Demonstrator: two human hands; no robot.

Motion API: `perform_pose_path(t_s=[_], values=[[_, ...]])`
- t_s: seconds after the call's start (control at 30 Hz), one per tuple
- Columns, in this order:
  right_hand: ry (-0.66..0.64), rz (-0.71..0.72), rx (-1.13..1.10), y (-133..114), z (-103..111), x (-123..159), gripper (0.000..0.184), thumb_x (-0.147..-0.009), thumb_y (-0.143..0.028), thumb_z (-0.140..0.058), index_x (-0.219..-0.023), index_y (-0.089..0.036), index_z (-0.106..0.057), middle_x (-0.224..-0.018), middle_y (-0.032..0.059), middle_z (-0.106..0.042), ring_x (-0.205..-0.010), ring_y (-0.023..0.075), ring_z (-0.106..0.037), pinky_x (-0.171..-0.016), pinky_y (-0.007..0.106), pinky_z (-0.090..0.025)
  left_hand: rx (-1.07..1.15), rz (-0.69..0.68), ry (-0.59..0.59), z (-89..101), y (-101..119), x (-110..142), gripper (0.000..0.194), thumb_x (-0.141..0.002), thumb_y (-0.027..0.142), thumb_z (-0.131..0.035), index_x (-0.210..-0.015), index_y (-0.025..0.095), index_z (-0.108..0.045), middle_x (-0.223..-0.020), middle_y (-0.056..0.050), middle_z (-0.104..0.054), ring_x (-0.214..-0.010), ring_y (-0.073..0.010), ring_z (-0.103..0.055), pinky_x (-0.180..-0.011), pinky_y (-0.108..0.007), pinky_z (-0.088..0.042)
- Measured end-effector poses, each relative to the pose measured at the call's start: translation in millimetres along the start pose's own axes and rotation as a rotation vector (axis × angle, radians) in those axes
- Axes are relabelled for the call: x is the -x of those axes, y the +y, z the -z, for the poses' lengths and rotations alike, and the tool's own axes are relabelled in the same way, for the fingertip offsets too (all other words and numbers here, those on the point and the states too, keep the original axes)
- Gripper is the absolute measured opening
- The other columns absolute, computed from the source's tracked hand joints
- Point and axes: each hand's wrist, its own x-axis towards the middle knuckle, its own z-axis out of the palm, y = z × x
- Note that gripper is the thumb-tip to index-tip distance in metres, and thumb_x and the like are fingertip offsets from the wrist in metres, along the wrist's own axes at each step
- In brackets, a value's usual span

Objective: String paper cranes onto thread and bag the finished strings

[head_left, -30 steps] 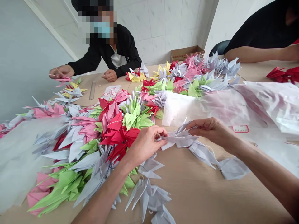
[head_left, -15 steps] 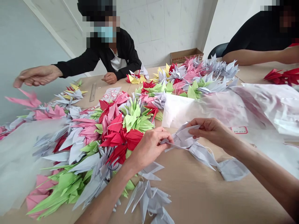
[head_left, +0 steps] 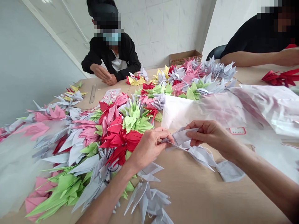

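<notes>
- So, your left hand point(head_left: 151, 144) is closed in a pinch, thumb and fingers on the left end of a pale grey origami piece point(head_left: 181, 136).
- Your right hand point(head_left: 207, 133) pinches that piece's other end, fingertips together; the paper spans the small gap between your hands, above the table point(head_left: 198, 193).
- Just below and right of your grip, a string of pale grey origami point(head_left: 203, 157) trails over the tabletop.
- Nearer you, below your left hand, lie more pale grey folded pieces point(head_left: 147, 197).
- Left of your grip you have a heap with a red origami cluster point(head_left: 123, 140) and, slightly farther off, a light green origami cluster point(head_left: 135, 119).
- Beyond your right hand is a translucent plastic bag point(head_left: 217, 104).
- Well beyond and left of your grip lies a ruler point(head_left: 92, 93), near a masked person point(head_left: 112, 59).
</notes>
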Motion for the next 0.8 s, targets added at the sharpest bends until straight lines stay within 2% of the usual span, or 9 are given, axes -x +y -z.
perform_pose_path(t_s=[0.17,0.27,0.33,0.4,0.5,0.6,0.7,0.8], values=[[0.035,0.039,0.024,-8.4,-2.6,5.4,0.030,-0.073,-0.040,-0.067,-0.092,-0.017,-0.061,-0.060,0.0005,-0.062,-0.050,0.0101,-0.057,-0.043,0.019,-0.041,0.098,-0.014,-0.002,4.0,-2.8,0.1,0.010,-0.080,0.014,-0.058,-0.080,0.017,-0.067,-0.095,-0.003,-0.058,-0.087,-0.0133,-0.057,-0.075,-0.021,-0.045],[0.262,0.203,0.087,-16.1,7.1,8.8,0.037,-0.069,-0.043,-0.070,-0.095,-0.020,-0.058,-0.078,0.0007,-0.062,-0.047,0.0060,-0.050,-0.039,0.018,-0.034,0.207,0.037,0.002,9.7,-6.8,-1.1,0.004,-0.078,0.019,-0.063,-0.078,0.016,-0.066,-0.098,-0.005,-0.060,-0.090,-0.0147,-0.057,-0.077,-0.023,-0.045],[0.400,0.315,0.109,-17.7,16.0,8.4,0.033,-0.072,-0.045,-0.068,-0.092,-0.021,-0.057,-0.087,0.0012,-0.061,-0.052,0.0058,-0.049,-0.044,0.019,-0.036,0.334,0.120,-0.011,13.8,-8.8,-1.8,0.007,-0.074,0.021,-0.067,-0.078,0.016,-0.063,-0.093,-0.003,-0.062,-0.085,-0.0134,-0.058,-0.075,-0.022,-0.045],[0.341,0.332,0.125,-14.4,22.4,5.2,0.031,-0.075,-0.046,-0.064,-0.091,-0.020,-0.057,-0.088,0.0023,-0.061,-0.064,0.0099,-0.054,-0.054,0.022,-0.041,0.474,0.208,-0.034,17.0,-9.8,-2.1,0.013,-0.072,0.020,-0.070,-0.080,0.016,-0.061,-0.086,-0.001,-0.063,-0.078,-0.0109,-0.058,-0.071,-0.021,-0.045],[0.076,0.243,0.184,-1.5,20.7,-2.3,0.032,-0.073,-0.042,-0.067,-0.094,-0.020,-0.059,-0.095,0.0040,-0.063,-0.086,0.0182,-0.059,-0.072,0.027,-0.046,0.577,0.274,-0.055,18.5,-9.7,-2.2,0.016,-0.073,0.021,-0.069,-0.084,0.016,-0.059,-0.082,0.000,-0.062,-0.075,-0.0087,-0.057,-0.070,-0.019,-0.044],[-0.043,0.158,0.250,12.2,7.4,-7.8,0.028,-0.070,-0.036,-0.068,-0.094,-0.023,-0.061,-0.097,0.0019,-0.066,-0.088,0.0208,-0.061,-0.075,0.030,-0.047,0.557,0.301,-0.063,16.4,-8.7,-2.3,0.018,-0.075,0.023,-0.068,-0.087,0.016,-0.057,-0.081,0.001,-0.062,-0.075,-0.0086,-0.056,-0.070,-0.018,-0.043],[0.032,0.143,0.229,18.3,-7.1,-9.1,0.021,-0.072,-0.037,-0.065,-0.087,-0.023,-0.062,-0.094,0.0016,-0.066,-0.080,0.0199,-0.063,-0.068,0.030,-0.048,0.515,0.313,-0.062,14.3,-7.6,-2.4,0.020,-0.076,0.025,-0.067,-0.091,0.016,-0.056,-0.081,0.001,-0.063,-0.077,-0.0088,-0.056,-0.071,-0.018,-0.042],[0.184,0.242,0.278,17.9,-16.6,-7.8,0.021,-0.069,-0.039,-0.069,-0.083,-0.023,-0.065,-0.103,0.0035,-0.063,-0.093,0.0223,-0.059,-0.075,0.031,-0.047,0.535,0.292,-0.051,13.6,-7.1,-2.8,0.022,-0.075,0.026,-0.068,-0.091,0.016,-0.057,-0.087,0.000,-0.061,-0.080,-0.0093,-0.055,-0.073,-0.019,-0.042]])
